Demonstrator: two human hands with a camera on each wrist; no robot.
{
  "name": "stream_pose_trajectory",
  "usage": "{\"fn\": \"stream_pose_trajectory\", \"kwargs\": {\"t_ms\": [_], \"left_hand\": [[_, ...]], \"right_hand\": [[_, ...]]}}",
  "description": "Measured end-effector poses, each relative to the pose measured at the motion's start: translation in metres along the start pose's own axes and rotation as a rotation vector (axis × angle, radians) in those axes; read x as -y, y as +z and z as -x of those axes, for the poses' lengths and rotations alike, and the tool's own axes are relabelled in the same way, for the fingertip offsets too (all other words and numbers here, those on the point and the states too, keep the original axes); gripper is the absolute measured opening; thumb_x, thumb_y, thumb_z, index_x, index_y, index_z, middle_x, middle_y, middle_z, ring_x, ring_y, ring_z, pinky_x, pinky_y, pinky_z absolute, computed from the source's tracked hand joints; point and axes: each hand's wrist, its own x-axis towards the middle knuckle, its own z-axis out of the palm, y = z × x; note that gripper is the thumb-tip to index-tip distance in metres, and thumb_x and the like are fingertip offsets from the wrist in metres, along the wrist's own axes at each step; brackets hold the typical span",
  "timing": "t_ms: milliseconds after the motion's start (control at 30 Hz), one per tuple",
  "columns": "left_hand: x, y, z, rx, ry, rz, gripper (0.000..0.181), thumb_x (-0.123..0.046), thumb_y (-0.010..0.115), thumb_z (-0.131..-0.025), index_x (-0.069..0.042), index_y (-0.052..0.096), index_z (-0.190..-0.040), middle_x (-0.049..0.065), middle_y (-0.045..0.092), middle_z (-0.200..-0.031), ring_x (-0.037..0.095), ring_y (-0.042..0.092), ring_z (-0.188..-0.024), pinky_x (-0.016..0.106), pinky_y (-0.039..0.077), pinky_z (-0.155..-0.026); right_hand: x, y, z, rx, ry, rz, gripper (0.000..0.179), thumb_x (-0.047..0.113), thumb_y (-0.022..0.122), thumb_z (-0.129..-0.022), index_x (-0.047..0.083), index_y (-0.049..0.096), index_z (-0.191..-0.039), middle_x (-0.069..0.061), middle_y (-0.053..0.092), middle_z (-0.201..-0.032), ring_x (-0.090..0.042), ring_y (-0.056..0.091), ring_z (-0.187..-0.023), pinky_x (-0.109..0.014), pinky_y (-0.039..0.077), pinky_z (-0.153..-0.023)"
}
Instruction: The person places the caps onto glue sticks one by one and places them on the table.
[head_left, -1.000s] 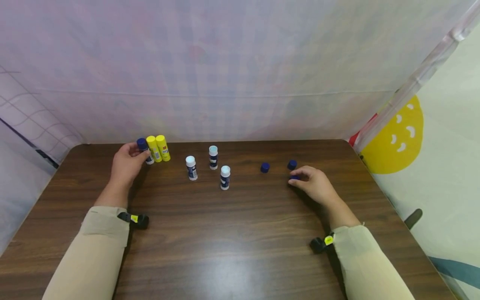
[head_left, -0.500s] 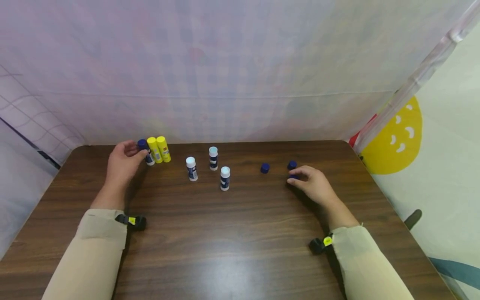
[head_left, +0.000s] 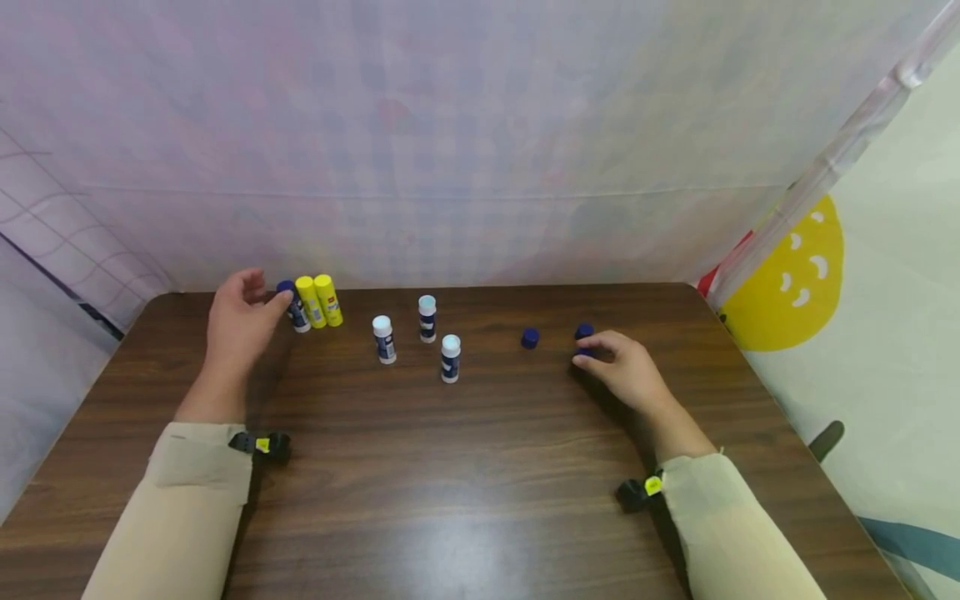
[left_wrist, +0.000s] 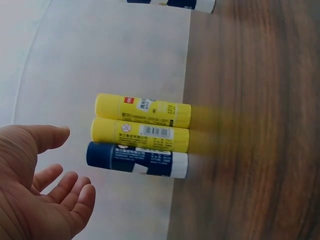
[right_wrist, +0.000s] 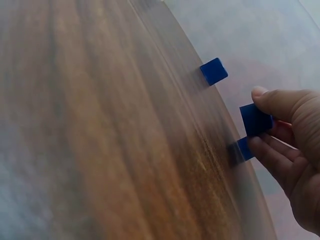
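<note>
My left hand (head_left: 240, 321) is beside a capped dark blue glue stick (left_wrist: 137, 160), its fingers loosely bent and apart from it in the left wrist view. That stick stands in a row with two yellow glue sticks (left_wrist: 142, 110). My right hand (head_left: 626, 371) pinches a dark blue cap (right_wrist: 256, 120) between thumb and fingers. Behind it a second blue cap (head_left: 584, 331) sits on the table, partly hidden by the fingers in the right wrist view. A third blue cap (head_left: 530, 337) lies to the left of these.
Three uncapped glue sticks with white tops stand mid-table: a left one (head_left: 384, 340), a back one (head_left: 427, 318) and a front one (head_left: 450, 358). The brown wooden table (head_left: 420, 467) ends at a pale curtain (head_left: 465, 150) along the back.
My left hand has let go of the capped blue glue stick and drawn back left, its fingers opening. The right hand stays at the caps, nearly still.
</note>
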Motion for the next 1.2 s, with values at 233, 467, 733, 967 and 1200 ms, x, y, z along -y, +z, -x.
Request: {"fn": "stream_pose_trajectory", "kwargs": {"t_ms": [233, 467, 733, 967, 1200], "left_hand": [[-0.010, 0.001, 0.004, -0.003, 0.069, -0.026, 0.065, -0.028, 0.065, -0.103, -0.003, 0.038, -0.157, 0.023, 0.045, -0.158, 0.040, 0.048, -0.144, 0.054, 0.042, -0.118], [-0.021, 0.004, 0.013, 0.037, 0.123, -0.042, 0.063, -0.027, 0.064, -0.104, -0.001, 0.040, -0.156, 0.024, 0.047, -0.156, 0.043, 0.052, -0.138, 0.057, 0.046, -0.113], [-0.031, 0.011, 0.020, 0.083, 0.152, -0.082, 0.061, -0.029, 0.063, -0.105, -0.003, 0.041, -0.155, 0.024, 0.047, -0.153, 0.044, 0.054, -0.133, 0.058, 0.050, -0.108], [-0.035, 0.021, 0.026, 0.135, 0.191, -0.063, 0.058, -0.031, 0.059, -0.107, -0.003, 0.043, -0.154, 0.023, 0.047, -0.152, 0.044, 0.054, -0.132, 0.058, 0.052, -0.105], [-0.038, 0.032, 0.031, 0.161, 0.211, -0.066, 0.056, -0.036, 0.056, -0.108, -0.002, 0.045, -0.152, 0.022, 0.051, -0.150, 0.043, 0.054, -0.133, 0.058, 0.051, -0.105]], "right_hand": [[0.005, 0.000, 0.000, -0.013, -0.012, -0.027, 0.033, 0.023, 0.077, -0.096, 0.004, 0.073, -0.123, -0.015, 0.071, -0.127, -0.036, 0.065, -0.121, -0.053, 0.055, -0.100], [0.009, 0.000, -0.001, -0.032, -0.021, -0.060, 0.034, 0.022, 0.076, -0.097, 0.001, 0.072, -0.124, -0.017, 0.070, -0.125, -0.036, 0.068, -0.116, -0.051, 0.057, -0.098], [0.010, 0.002, 0.000, -0.056, -0.034, -0.086, 0.033, 0.020, 0.075, -0.097, 0.000, 0.072, -0.123, -0.017, 0.070, -0.123, -0.034, 0.069, -0.114, -0.010, 0.051, -0.086], [0.012, 0.004, 0.001, -0.070, -0.037, -0.098, 0.032, 0.019, 0.075, -0.097, 0.000, 0.072, -0.123, -0.016, 0.070, -0.123, -0.033, 0.069, -0.113, -0.006, 0.049, -0.084], [0.011, 0.005, 0.000, -0.075, -0.051, -0.111, 0.033, 0.020, 0.075, -0.097, -0.001, 0.072, -0.122, -0.017, 0.070, -0.126, -0.034, 0.068, -0.117, -0.005, 0.048, -0.085]]}}
